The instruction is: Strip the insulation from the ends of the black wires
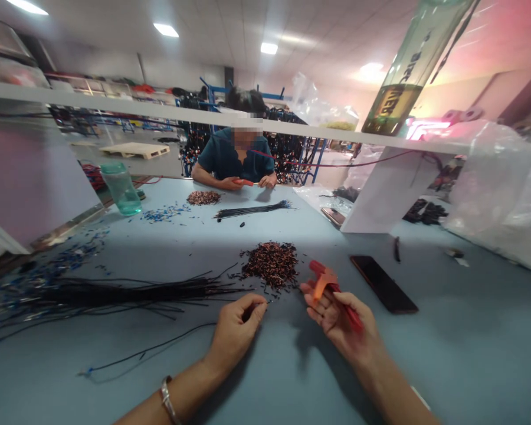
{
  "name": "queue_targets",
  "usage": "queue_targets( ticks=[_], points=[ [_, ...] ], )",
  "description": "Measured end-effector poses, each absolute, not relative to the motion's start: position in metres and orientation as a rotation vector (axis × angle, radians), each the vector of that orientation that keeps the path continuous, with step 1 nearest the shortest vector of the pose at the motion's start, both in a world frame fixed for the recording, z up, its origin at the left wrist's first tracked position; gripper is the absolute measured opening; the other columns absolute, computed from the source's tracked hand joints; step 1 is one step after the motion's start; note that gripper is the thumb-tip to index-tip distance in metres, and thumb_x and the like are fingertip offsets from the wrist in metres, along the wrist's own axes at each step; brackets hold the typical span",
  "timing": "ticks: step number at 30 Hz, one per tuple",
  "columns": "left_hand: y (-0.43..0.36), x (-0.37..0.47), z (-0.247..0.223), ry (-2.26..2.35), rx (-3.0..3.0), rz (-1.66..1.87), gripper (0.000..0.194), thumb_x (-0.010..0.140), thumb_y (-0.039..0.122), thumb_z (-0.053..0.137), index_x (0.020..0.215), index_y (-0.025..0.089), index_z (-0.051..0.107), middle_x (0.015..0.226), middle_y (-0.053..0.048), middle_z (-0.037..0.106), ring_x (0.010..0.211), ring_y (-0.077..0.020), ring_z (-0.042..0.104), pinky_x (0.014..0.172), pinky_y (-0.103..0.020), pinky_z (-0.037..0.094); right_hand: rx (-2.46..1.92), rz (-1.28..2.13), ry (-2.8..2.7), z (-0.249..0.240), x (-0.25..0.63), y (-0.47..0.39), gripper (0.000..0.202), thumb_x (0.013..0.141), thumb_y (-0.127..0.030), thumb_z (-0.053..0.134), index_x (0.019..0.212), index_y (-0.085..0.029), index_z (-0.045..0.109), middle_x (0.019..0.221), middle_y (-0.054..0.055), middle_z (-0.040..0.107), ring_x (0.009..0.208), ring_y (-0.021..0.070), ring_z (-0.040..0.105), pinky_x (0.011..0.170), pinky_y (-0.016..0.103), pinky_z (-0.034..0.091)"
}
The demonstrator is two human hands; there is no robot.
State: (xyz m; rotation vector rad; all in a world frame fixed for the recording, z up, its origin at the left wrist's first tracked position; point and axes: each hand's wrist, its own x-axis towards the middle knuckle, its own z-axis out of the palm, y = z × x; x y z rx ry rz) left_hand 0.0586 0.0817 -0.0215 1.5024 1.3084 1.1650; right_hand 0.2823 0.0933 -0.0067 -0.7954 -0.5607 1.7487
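Head view: hands [287,319] palm-up, fingers curled

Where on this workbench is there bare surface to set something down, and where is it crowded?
Bare blue table lies right of the phone and near the front edge between the forearms. A free strip runs between the terminal pile and the far wire bundle. Crowded: the left side, with black wires and blue scraps.

Wire-assembly workshop: blue worktable [425,354] strewn with black wire bundles [115,292], terminal heap [271,264]; co-worker [235,159] at 12 o'clock, harness-hung racks [292,147] behind.
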Motion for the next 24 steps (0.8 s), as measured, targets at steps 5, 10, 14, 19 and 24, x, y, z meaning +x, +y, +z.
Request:
queue_targets(
  ticks=[5, 10, 14, 19, 24],
  points=[
    [0.081, 0.058, -0.023, 1.319, 1.525, 1.166, 0.026, 0.080, 0.040, 0.057, 0.073, 0.017, 0.069, 0.058, 0.003, 0.051, 0.053, -0.0123, 0.042, 0.053, -0.022, 0.032, -0.900, 1.734, -0.509, -0.012, 0.290, 0.098, 0.016, 0.069, -0.014, 0.062, 0.081, -0.017, 0.072, 0.081, 0.007, 0.080, 0.069, 0.0173, 0.074, 0.062, 0.026, 0.058],
    [0.082, 0.058, -0.023, 1.319, 1.537, 1.158, 0.027, 0.081, 0.041, 0.056, 0.074, 0.018, 0.068, 0.056, 0.003, 0.048, 0.052, -0.0123, 0.041, 0.051, -0.022, 0.032, -0.925, 1.674, -0.528, -0.009, 0.295, 0.097, 0.017, 0.065, -0.010, 0.061, 0.078, -0.016, 0.070, 0.080, 0.006, 0.078, 0.057, 0.0150, 0.068, 0.051, 0.023, 0.053],
    [0.082, 0.057, -0.025, 1.349, 1.543, 1.170, 0.028, 0.080, 0.041, 0.055, 0.076, 0.018, 0.069, 0.055, 0.003, 0.049, 0.051, -0.0123, 0.041, 0.050, -0.022, 0.030, -0.899, 1.480, -0.766, 0.008, 0.296, 0.088, 0.036, 0.063, -0.016, 0.060, 0.098, -0.017, 0.070, 0.103, 0.010, 0.077, 0.073, 0.0215, 0.069, 0.061, 0.032, 0.053],
    [0.082, 0.057, -0.027, 1.361, 1.511, 1.182, 0.027, 0.080, 0.038, 0.053, 0.083, 0.016, 0.068, 0.053, 0.003, 0.051, 0.050, -0.0133, 0.046, 0.049, -0.022, 0.033, -0.937, 1.365, -0.866, 0.008, 0.287, 0.080, 0.047, 0.061, -0.014, 0.061, 0.107, -0.021, 0.067, 0.100, 0.007, 0.076, 0.106, 0.0284, 0.063, 0.088, 0.042, 0.049],
    [0.081, 0.059, -0.026, 1.343, 1.496, 1.194, 0.021, 0.082, 0.036, 0.051, 0.085, 0.017, 0.061, 0.057, 0.002, 0.059, 0.048, -0.0128, 0.049, 0.049, -0.022, 0.038, -0.794, 1.744, -0.976, -0.001, 0.273, 0.069, 0.049, 0.064, -0.016, 0.064, 0.112, -0.021, 0.063, 0.097, 0.006, 0.072, 0.092, 0.0274, 0.068, 0.085, 0.044, 0.049]
  ],
)
